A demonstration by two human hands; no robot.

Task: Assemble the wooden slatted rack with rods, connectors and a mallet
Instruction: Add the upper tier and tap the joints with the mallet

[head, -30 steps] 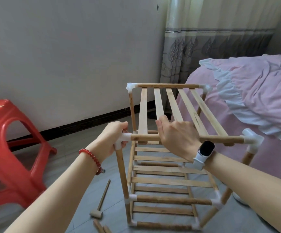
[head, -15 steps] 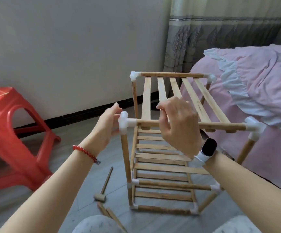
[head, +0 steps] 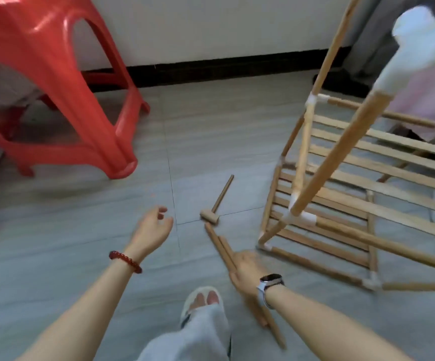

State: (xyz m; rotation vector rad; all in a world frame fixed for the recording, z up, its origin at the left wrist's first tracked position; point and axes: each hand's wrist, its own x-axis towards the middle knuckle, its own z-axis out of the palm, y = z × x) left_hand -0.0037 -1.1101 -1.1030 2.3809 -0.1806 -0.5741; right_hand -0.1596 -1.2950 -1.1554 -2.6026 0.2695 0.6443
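- Rack [head: 341, 199]: we see the wooden slatted frame standing on the grey floor [head: 81, 243] at the right, with neither hand on it.
- We see our left hand [head: 152, 230] hovering above the floor, fingers loosely curled and apart, holding nothing; a red bead bracelet [head: 125, 261] sits on its wrist.
- We see our right hand [head: 247, 272], with a watch [head: 269, 282] on the wrist, lying over the loose rods [head: 219, 243] on the floor; motion blur prevents us from telling whether the fingers clamp them.
- Rack appearance: pale wooden rods joined by white connectors [head: 307, 217], with tiers of flat slats between them.
- Rod axis: the loose rods lie side by side, running from beside the mallet [head: 217, 201] toward the lower right.
- Mallet axis: its head is near the rod ends, and its handle points up and right, away from us.
- A red plastic stool [head: 55, 82] stands at the upper left, well apart from the rack.
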